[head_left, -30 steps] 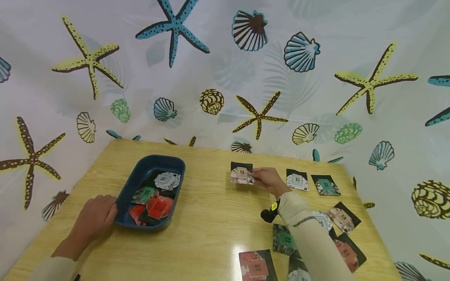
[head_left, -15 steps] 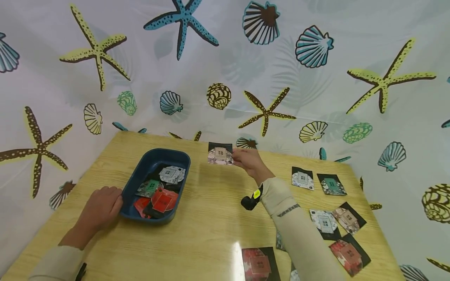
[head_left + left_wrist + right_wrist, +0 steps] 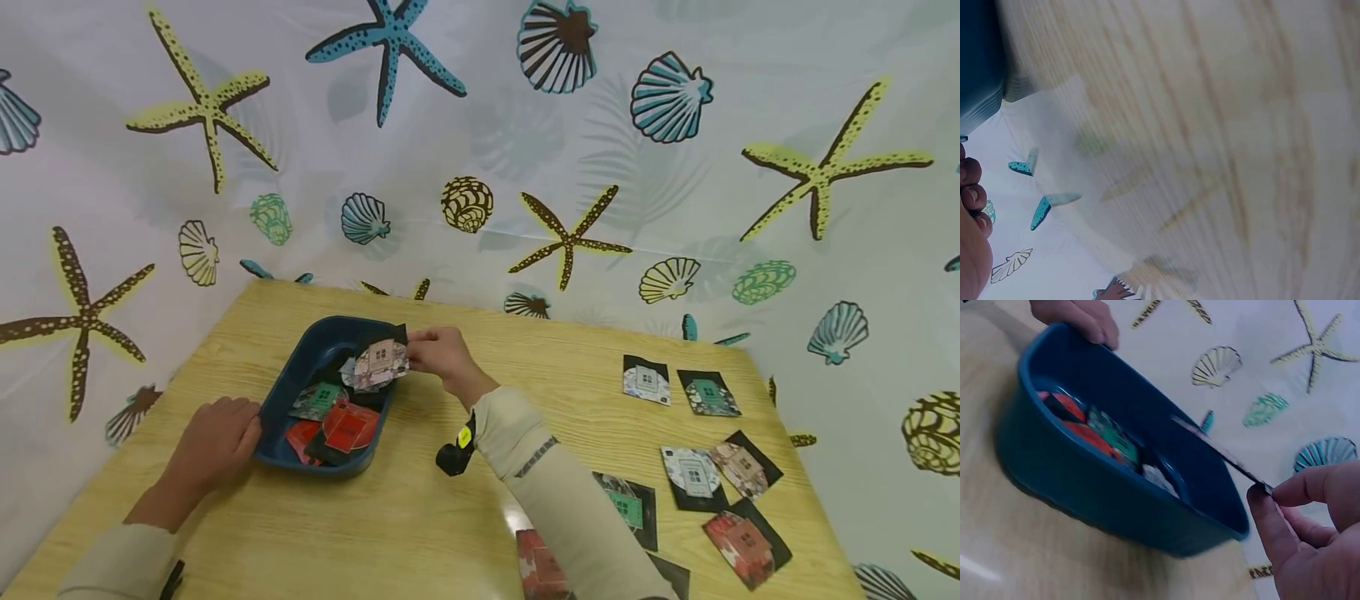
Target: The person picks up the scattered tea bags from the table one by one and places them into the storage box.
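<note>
My right hand pinches a flat square sachet, black with a pink floral label, between thumb and fingers over the right side of a blue plastic bin. In the right wrist view that sachet appears edge-on above the rim. My left hand grips the bin's left rim; its fingers lie over the edge in the right wrist view. Inside the bin lie red sachets, a green one and a white one partly hidden behind the held sachet.
Several sachets lie on the wooden table at right: white, green, pink and red ones. My right forearm covers part of the nearer ones. A cloth printed with starfish and shells hangs behind the table.
My right hand has carried the pink-labelled sachet leftward from the table's middle to above the bin. The left hand stays at the bin's rim. The head view has shifted slightly.
</note>
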Motion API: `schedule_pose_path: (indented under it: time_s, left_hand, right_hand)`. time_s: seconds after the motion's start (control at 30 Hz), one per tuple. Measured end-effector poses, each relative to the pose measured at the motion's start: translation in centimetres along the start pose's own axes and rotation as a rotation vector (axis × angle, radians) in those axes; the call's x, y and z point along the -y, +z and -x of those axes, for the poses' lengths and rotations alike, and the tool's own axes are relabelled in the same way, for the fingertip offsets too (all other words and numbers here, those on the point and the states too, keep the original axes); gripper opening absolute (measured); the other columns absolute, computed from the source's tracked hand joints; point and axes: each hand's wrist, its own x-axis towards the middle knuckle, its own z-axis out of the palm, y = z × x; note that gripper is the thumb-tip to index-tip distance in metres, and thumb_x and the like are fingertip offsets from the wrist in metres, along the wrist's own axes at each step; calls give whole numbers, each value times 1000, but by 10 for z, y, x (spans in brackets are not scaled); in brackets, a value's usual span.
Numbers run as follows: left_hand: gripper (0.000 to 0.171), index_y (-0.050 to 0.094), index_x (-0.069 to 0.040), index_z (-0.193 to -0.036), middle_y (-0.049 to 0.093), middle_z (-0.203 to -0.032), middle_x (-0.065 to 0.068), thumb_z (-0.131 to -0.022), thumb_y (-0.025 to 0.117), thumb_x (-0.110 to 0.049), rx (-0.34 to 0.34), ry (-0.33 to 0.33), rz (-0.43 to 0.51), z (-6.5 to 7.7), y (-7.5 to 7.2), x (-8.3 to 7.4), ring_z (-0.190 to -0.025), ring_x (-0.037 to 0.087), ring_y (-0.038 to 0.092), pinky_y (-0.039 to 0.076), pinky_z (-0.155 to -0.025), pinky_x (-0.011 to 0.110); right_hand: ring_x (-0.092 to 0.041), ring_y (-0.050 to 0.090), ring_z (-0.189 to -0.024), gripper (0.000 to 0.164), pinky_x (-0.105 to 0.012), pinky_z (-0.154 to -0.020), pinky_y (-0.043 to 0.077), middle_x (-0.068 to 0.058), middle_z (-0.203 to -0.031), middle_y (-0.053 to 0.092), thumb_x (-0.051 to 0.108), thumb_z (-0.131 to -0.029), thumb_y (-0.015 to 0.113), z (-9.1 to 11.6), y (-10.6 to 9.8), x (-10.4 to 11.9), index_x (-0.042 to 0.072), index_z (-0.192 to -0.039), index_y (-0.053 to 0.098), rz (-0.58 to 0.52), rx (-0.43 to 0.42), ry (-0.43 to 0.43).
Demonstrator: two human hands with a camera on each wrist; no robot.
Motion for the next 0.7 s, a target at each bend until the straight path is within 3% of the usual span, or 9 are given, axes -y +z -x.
schedule_pose_path:
  time_s: [0.2, 0.3, 0.4, 0.5, 0.57, 0.7]
  left_hand:
    - [25, 43, -15, -69, 40, -65, -3, -92, 50, -7, 8, 7, -1, -3, -1, -3, -61, 14, 32, 23, -60, 30]
    - [25, 43, -15, -69, 40, -65, -3, -92, 50, -8, 11, 7, -12, -4, -2, -3, -61, 14, 33, 23, -59, 31]
    - [24, 43, -15, -69, 39, -64, -3, -91, 51, -8, 0, 18, -19, -6, -2, -3, -60, 14, 32, 22, -59, 30]
    - [25, 42, -15, -69, 38, -64, -3, -91, 51, -8, -4, 22, -17, -7, -1, -3, -60, 14, 32, 22, -59, 30]
    - [25, 42, -15, -69, 39, -64, -3, -91, 51, -7, 5, 17, -9, -7, -1, -3, -60, 14, 32, 23, -59, 30]
    - [27, 41, -16, -68, 41, -64, -2, -92, 49, -8, 24, -11, -11, 2, -3, 0, -60, 15, 34, 24, -58, 31]
  right_hand:
    - [-33, 72, -97, 26, -39, -87, 59, -23, -119, 66, 1, -93, 61, 10, 37, -14, -9, -116, 66, 73, 14, -33]
    - [-25, 72, -87, 26, -29, -76, 59, -21, -111, 68, 0, -92, 61, 12, 51, -21, -10, -115, 67, 154, 15, -69]
    - [-10, 58, -74, 29, -18, -65, 48, -16, -106, 68, 2, -91, 57, 14, 60, -25, -7, -117, 67, 293, 10, -111]
    - [-10, 46, -71, 37, -20, -62, 38, -16, -109, 67, 3, -92, 53, 18, 64, -26, -7, -126, 63, 402, 72, -127]
    - [-12, 55, -78, 38, -20, -66, 42, -15, -117, 67, 6, -94, 54, 21, 65, -26, -5, -129, 62, 462, 128, -135]
    - [-23, 66, -108, 39, -26, -83, 53, -18, -125, 67, 10, -93, 58, 24, 56, -25, -1, -130, 63, 470, 187, -174]
